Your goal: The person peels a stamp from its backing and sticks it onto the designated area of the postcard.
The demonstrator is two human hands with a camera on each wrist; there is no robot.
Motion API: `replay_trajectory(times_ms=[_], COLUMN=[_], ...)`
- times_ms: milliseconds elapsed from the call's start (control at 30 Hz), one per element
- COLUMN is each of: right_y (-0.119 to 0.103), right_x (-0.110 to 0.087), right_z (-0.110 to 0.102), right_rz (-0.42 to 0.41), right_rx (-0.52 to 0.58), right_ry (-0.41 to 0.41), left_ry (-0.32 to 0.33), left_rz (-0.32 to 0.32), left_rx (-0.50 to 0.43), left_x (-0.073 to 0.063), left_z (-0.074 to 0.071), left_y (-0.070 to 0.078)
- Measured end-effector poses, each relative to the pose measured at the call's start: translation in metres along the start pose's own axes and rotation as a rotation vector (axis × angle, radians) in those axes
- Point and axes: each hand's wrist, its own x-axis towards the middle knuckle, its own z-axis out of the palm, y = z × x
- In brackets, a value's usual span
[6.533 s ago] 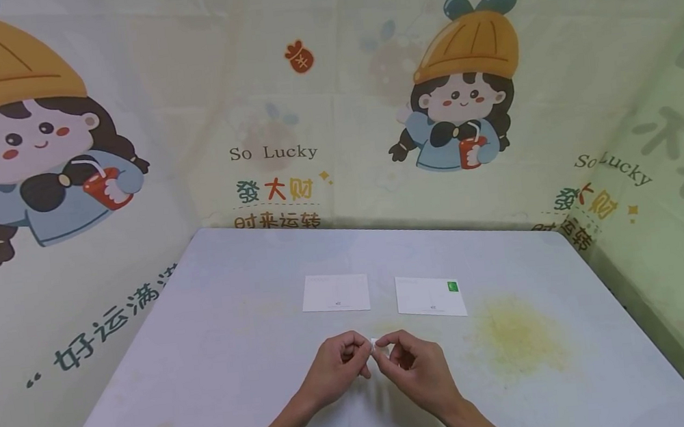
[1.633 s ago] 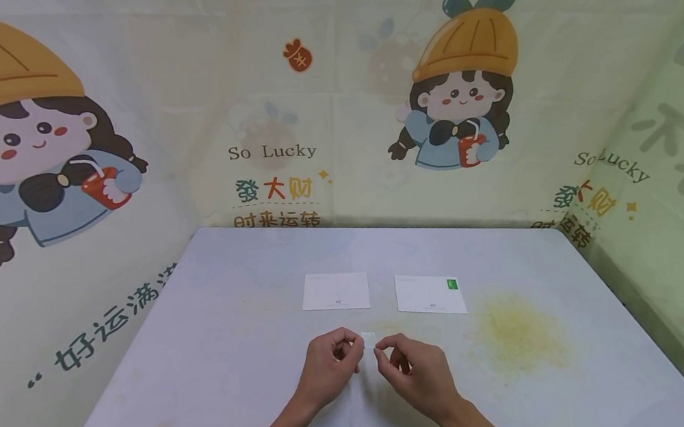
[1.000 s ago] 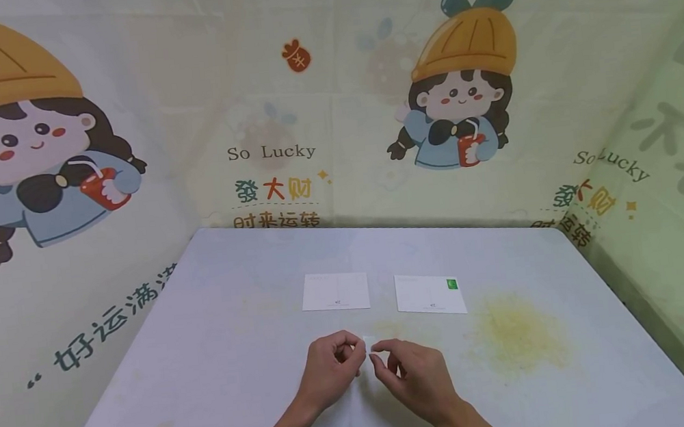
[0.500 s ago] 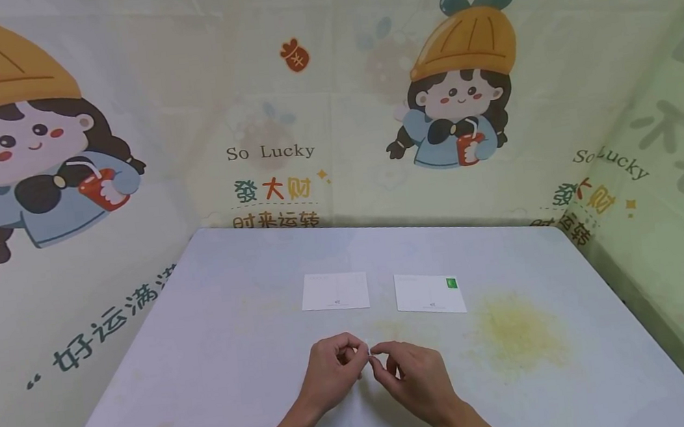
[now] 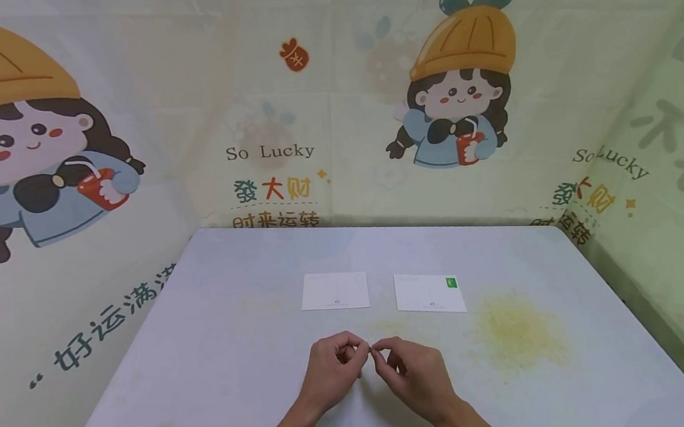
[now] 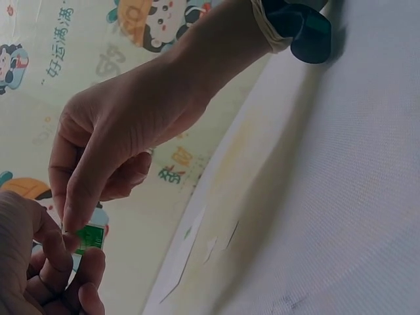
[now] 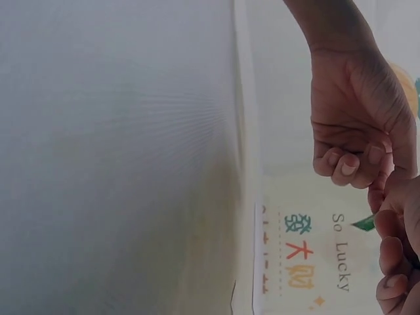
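Observation:
In the left wrist view, a small green stamp [image 6: 90, 238] shows between my fingertips. My left hand [image 5: 332, 371] pinches it between thumb and index finger, raised above the table. My right hand [image 5: 416, 375] meets it from the other side, its thumb and index finger pinching at the stamp's edge. In the head view the fingertips cover the stamp; a green corner of it shows in the right wrist view. Beyond the hands lie two white postcards: a left one [image 5: 334, 291] with no stamp on it, and a right one [image 5: 429, 294] bearing a green stamp [image 5: 451, 283] in its upper right corner.
The pale table [image 5: 218, 335] has a yellow stain [image 5: 517, 331] at the right. A printed cloth [image 5: 357, 116] with cartoon figures hangs behind and on both sides. In the left wrist view a small white piece [image 6: 210, 251] lies near the cards.
The right thumb and index finger, apart before, have come together at the left fingertips. The pale piece seen between the hands earlier is now hidden in the head view. Both postcards stay put.

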Motion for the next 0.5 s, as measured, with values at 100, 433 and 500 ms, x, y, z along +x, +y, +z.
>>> replay_trajectory(times_ms=[100,433,500], right_y=[-0.0002,-0.0059,-0.0060], right_x=[0.0002,0.0065,0.0071], right_z=[-0.0005,-0.0081,-0.0091], right_rz=[0.069,0.460,0.488], right_rx=[0.079,0.412,0.447], right_ry=[0.009,-0.043,-0.049], left_ry=[-0.001,0.011,0.016], left_rz=[-0.001,-0.017,-0.023], left_rx=[-0.010,-0.036,-0.028], left_x=[0.0000,0.0007,0.0006], left_z=[-0.0002,-0.0017,-0.0018], left_y=[0.0007,0.0042,0.0048])
